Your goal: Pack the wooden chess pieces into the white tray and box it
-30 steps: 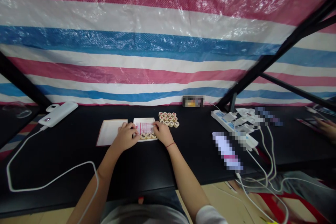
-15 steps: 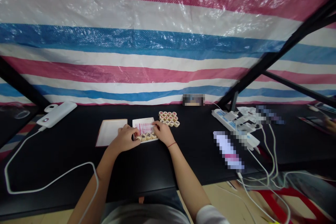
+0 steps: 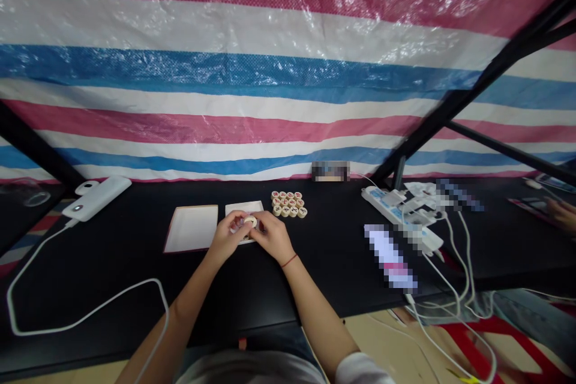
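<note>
My left hand (image 3: 228, 235) and my right hand (image 3: 272, 235) meet over the white box (image 3: 245, 206), fingers closed. Between them a round cream Chinese chess piece (image 3: 251, 221) shows its dark marking, gripped from both sides. Whether more pieces sit behind the fingers I cannot tell. Much of the box's inside is covered by my hands. Right of the box, rows of Chinese chess pieces (image 3: 288, 204) lie on the black table, red-marked ones at the back and dark-marked ones in front. To the left rests an open white lid (image 3: 192, 229) with a reddish edge.
A white device (image 3: 101, 197) with a looping cable is at the left. On the right lie a power strip (image 3: 400, 216) with plugs and cables, and a blurred-out phone-like object (image 3: 390, 257). Striped sheeting (image 3: 225, 114) hangs behind. Another person's hand (image 3: 564, 214) shows far right.
Both hands have come together at the middle of the box. A chess piece is now raised between them; before, my hands were at the ends of a row of pieces in the box.
</note>
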Demonstrator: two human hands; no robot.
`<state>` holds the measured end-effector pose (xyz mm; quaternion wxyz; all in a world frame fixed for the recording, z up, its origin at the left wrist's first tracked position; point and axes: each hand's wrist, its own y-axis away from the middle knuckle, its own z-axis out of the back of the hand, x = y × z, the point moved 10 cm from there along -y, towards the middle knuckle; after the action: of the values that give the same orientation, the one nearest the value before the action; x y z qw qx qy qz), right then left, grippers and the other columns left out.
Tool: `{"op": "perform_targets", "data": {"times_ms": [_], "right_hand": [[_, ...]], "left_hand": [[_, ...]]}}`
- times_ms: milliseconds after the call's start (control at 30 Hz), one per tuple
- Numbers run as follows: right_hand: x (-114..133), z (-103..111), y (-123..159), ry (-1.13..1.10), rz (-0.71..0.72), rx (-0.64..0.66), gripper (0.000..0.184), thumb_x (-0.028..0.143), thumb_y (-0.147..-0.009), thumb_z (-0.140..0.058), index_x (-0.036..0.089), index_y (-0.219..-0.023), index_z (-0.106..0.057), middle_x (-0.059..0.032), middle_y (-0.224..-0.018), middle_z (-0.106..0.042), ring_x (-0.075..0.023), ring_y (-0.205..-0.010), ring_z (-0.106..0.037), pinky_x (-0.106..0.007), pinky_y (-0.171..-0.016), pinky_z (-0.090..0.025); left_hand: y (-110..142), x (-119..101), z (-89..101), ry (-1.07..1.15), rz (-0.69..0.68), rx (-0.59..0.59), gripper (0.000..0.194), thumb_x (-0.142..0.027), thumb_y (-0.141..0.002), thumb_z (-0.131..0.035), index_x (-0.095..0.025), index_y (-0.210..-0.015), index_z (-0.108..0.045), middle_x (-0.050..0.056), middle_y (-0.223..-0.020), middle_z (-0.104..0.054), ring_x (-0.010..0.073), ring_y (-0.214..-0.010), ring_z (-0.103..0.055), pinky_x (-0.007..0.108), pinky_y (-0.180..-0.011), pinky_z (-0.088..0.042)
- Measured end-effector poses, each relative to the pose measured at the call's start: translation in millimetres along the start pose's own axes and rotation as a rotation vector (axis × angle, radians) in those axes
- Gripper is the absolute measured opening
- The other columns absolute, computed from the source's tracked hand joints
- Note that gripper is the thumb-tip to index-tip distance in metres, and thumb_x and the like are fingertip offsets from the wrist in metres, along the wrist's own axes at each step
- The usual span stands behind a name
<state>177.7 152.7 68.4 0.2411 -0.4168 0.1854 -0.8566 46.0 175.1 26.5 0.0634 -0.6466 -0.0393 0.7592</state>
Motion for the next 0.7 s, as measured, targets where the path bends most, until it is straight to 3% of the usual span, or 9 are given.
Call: {"op": "perform_targets", "data": {"times_ms": [133, 333, 500, 600, 700], "right_hand": [[2, 2, 7, 0.046, -0.017, -0.006, 0.024, 0.029, -0.087, -0.055, 0.021, -0.109, -0.063, -0.0071, -0.097, -0.067, -0.0182, -0.084, -0.062, -0.030, -0.078, -0.050], [-1, 15, 12, 0.063, -0.058, -0.065, 0.023, 0.031, -0.086, -0.056, 0.019, -0.104, -0.062, -0.0053, -0.090, -0.066, -0.0144, -0.069, -0.057, -0.027, -0.070, -0.048], [-43, 47, 28, 0.207, -0.330, -0.226, 0.019, 0.032, -0.081, -0.054, 0.017, -0.089, -0.063, -0.0009, -0.070, -0.058, -0.0131, -0.060, -0.051, -0.024, -0.060, -0.042], [-69, 46, 39, 0.296, -0.424, -0.144, 0.018, 0.033, -0.080, -0.055, 0.017, -0.081, -0.064, 0.0013, -0.062, -0.053, -0.0132, -0.058, -0.050, -0.023, -0.058, -0.039], [-83, 39, 44, 0.359, -0.450, -0.041, 0.021, 0.035, -0.080, -0.057, 0.017, -0.084, -0.067, 0.0012, -0.059, -0.053, -0.0140, -0.057, -0.051, -0.024, -0.057, -0.038]], "left_hand": [[4, 4, -9.6, 0.085, 0.023, 0.035, 0.024, -0.039, -0.075, -0.066, -0.018, -0.086, -0.062, -0.001, -0.073, -0.056, 0.0121, -0.069, -0.054, 0.023, -0.065, -0.047], [6, 2, -9.2, 0.117, 0.040, 0.023, 0.025, -0.040, -0.074, -0.067, -0.019, -0.086, -0.061, -0.001, -0.074, -0.058, 0.0123, -0.071, -0.056, 0.023, -0.066, -0.047], [0, 8, 15.6, 0.181, 0.081, -0.159, 0.033, -0.044, -0.072, -0.068, -0.019, -0.092, -0.058, 0.002, -0.082, -0.065, 0.0149, -0.077, -0.063, 0.026, -0.069, -0.051], [-2, 9, 25.5, 0.198, 0.075, -0.217, 0.039, -0.043, -0.071, -0.070, -0.019, -0.100, -0.059, 0.004, -0.092, -0.067, 0.0166, -0.084, -0.066, 0.028, -0.074, -0.053], [-2, 11, 23.7, 0.189, 0.081, -0.204, 0.039, -0.042, -0.071, -0.070, -0.019, -0.102, -0.062, 0.005, -0.097, -0.068, 0.0168, -0.085, -0.066, 0.029, -0.076, -0.055]]}}
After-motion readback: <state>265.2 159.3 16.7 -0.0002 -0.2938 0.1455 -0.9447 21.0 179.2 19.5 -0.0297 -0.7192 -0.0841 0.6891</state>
